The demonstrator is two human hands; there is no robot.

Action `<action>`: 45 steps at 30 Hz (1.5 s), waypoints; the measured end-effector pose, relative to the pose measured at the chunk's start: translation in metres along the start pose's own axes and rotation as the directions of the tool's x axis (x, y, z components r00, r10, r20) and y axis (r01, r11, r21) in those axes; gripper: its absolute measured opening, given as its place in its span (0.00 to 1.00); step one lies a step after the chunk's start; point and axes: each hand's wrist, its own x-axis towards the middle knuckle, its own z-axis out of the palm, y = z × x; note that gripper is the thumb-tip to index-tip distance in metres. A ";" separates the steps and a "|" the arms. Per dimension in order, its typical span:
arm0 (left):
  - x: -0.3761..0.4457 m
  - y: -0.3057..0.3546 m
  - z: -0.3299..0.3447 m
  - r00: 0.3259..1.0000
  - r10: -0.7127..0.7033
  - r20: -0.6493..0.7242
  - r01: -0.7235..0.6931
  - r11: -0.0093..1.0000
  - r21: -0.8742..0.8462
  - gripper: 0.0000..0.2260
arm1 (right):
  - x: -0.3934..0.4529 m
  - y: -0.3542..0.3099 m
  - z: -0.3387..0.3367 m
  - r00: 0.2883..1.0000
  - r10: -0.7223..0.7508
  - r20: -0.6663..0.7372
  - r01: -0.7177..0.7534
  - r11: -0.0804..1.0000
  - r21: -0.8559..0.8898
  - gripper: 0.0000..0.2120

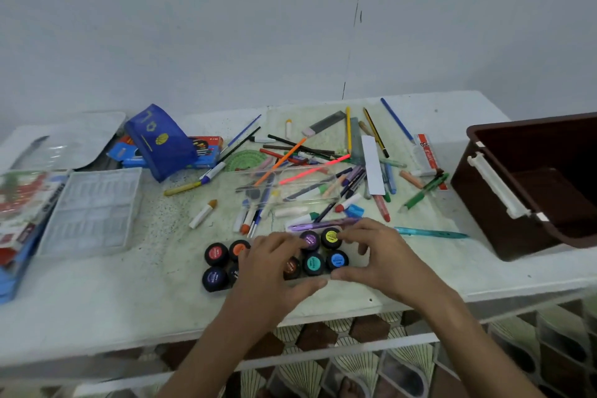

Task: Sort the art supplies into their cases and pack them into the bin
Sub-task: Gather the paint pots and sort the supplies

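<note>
**Paint pots lie left to right, both hands on the right end**

I see the paint pots (274, 260) in two rows near the front edge of the table (420, 278), the set's long axis running left to right. My left hand (274, 263) lies over the middle of the set, fingers curled on the pots. My right hand (376, 252) pinches the yellow-capped pot (331, 237) at the far right corner. The pots may sit in a clear tray; I cannot be sure. The brown bin (533, 184) stands well to the right, nearer my right hand.
</note>
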 end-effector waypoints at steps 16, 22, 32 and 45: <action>0.089 -0.092 -0.075 0.937 -0.345 0.057 0.341 0.938 0.067 0.45 | 0.100 0.008 -0.007 0.980 0.172 -0.101 -0.159 0.980 0.119 0.40; 0.065 -0.066 -0.097 0.945 -0.307 -0.114 0.296 0.950 -0.102 0.44 | 0.071 -0.011 -0.018 0.949 0.161 -0.270 -0.097 0.967 0.237 0.36; -0.058 -0.058 -0.078 0.916 -0.401 -0.002 0.392 0.895 -0.212 0.43 | -0.031 -0.023 0.014 0.976 0.156 -0.150 -0.121 0.969 0.216 0.37; -0.057 -0.053 -0.067 0.915 -0.401 -0.038 0.389 0.904 -0.180 0.43 | -0.028 -0.018 0.030 0.957 0.213 -0.200 -0.181 0.969 0.167 0.36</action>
